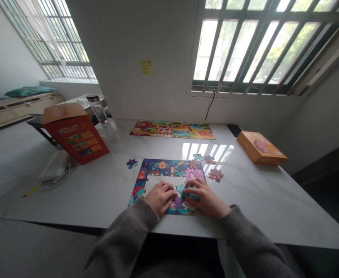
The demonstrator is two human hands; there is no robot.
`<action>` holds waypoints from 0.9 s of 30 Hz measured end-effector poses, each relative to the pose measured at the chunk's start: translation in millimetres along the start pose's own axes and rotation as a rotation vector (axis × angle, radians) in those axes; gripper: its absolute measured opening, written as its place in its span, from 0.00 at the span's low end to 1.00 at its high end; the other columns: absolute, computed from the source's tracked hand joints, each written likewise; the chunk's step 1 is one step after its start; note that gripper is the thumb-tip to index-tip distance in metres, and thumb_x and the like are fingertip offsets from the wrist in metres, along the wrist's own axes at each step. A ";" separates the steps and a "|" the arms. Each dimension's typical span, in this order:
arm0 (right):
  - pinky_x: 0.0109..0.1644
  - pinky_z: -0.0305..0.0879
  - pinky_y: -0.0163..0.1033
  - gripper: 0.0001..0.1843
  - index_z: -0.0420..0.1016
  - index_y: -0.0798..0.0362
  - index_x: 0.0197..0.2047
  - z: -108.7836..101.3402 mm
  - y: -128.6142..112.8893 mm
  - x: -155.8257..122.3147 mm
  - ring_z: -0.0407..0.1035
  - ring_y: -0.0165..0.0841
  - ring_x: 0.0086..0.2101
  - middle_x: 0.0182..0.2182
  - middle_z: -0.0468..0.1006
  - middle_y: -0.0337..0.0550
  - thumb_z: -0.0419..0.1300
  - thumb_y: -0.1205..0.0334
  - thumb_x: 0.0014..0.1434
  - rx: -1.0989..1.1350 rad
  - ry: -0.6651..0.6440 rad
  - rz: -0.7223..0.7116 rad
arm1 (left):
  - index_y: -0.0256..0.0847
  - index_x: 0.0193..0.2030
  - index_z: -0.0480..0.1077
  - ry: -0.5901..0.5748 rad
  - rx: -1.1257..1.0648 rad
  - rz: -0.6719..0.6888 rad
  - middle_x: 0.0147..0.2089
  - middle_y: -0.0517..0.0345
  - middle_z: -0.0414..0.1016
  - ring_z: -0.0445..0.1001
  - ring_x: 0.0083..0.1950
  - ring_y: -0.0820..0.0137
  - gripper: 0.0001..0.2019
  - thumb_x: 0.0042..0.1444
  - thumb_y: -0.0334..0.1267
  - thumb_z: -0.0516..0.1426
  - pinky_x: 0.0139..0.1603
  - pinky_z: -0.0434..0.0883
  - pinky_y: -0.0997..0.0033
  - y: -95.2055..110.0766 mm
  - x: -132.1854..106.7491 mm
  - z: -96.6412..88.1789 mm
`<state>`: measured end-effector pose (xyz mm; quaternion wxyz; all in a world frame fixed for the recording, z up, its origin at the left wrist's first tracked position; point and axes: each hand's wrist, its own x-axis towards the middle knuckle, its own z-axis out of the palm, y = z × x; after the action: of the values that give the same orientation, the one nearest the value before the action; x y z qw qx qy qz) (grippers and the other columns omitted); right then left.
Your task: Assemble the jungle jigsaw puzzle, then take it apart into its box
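Observation:
A partly assembled colourful jigsaw puzzle (160, 168) lies on the white marble table (105, 193) right in front of me. My left hand (160, 197) rests on its lower middle, fingers curled and pressed down on the pieces. My right hand (205, 199) lies beside it, fingertips pinching a teal puzzle piece (190, 193) against the puzzle. Both arms wear grey knit sleeves. A gap of bare table shows inside the puzzle frame above my hands.
Loose pieces lie near the puzzle: a blue one (132, 163) at the left, several (211, 166) at the upper right. A finished puzzle (172, 129) lies by the wall. An orange-red box (76, 135), a glass bottle (99, 110), a white cable bundle (55, 172) and an orange lid (261, 148) stand around.

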<state>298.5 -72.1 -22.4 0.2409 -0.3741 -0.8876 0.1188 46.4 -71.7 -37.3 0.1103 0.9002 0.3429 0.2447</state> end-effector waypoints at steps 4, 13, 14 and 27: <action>0.56 0.67 0.52 0.10 0.79 0.43 0.49 -1.5 -0.9 0.3 0.67 0.42 0.48 0.47 0.77 0.46 0.62 0.59 0.64 0.002 -0.001 -0.006 | 0.44 0.51 0.73 -0.026 0.014 0.024 0.50 0.52 0.75 0.66 0.50 0.60 0.12 0.63 0.33 0.54 0.51 0.67 0.56 1.0 0.9 -2.0; 0.58 0.66 0.52 0.11 0.78 0.46 0.49 -4.0 -0.7 -3.6 0.68 0.41 0.50 0.48 0.79 0.45 0.60 0.64 0.65 0.008 -0.024 -0.033 | 0.50 0.54 0.73 -0.074 0.121 0.055 0.52 0.53 0.74 0.66 0.50 0.58 0.15 0.61 0.34 0.56 0.48 0.65 0.57 -1.9 -1.9 0.7; 0.58 0.65 0.52 0.11 0.78 0.46 0.50 -4.5 -1.8 -4.2 0.68 0.41 0.50 0.48 0.79 0.45 0.60 0.64 0.65 0.001 -0.028 -0.033 | 0.50 0.55 0.72 -0.076 0.123 0.051 0.53 0.53 0.74 0.65 0.51 0.58 0.16 0.61 0.35 0.56 0.49 0.65 0.57 -1.8 -2.1 0.8; 0.54 0.66 0.51 0.16 0.73 0.48 0.56 -24.3 50.7 -26.4 0.68 0.43 0.47 0.44 0.76 0.48 0.54 0.61 0.67 -0.079 0.396 0.255 | 0.51 0.55 0.73 -0.062 0.089 0.049 0.58 0.55 0.73 0.65 0.51 0.59 0.15 0.64 0.38 0.53 0.50 0.64 0.56 -2.2 -3.3 3.3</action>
<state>357.8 -55.3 -30.4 0.3784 -0.5082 -0.7727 0.0377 44.7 -72.3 -42.2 0.0748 0.9195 0.3278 0.2039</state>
